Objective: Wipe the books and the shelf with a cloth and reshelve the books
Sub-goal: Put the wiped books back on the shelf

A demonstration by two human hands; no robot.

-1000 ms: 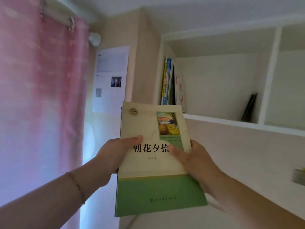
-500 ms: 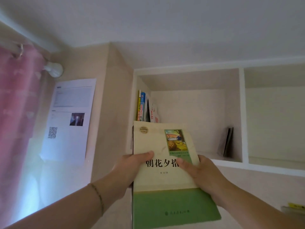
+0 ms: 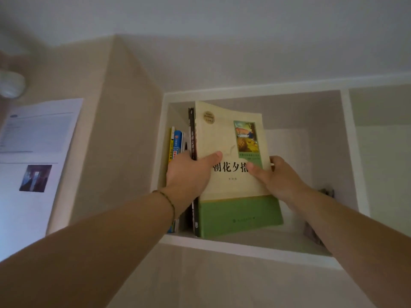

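Cream and green paperback book is standing upright in the left compartment of the white shelf, front cover facing the camera, bottom edge sitting at the shelf floor. Left hand is gripping the book at its spine edge, thumb lying across the cover, fingers hidden behind it. Right hand is holding the opposite edge, thumb pressing on the cover near the printed title, fingers curling round the far side. Both hands are closing on the same book, one to each side.

Just behind the left hand a dark book is standing against the paperback's spine. Beyond the left hand's knuckles, toward the compartment's side wall, a blue book and a yellow book are standing upright. A thin bracelet is sitting on the left wrist.

Past the right forearm a dark object is leaning at the compartment's right wall; too blurred to identify. Far to the outside of the left arm a printed sheet is hanging on the wall
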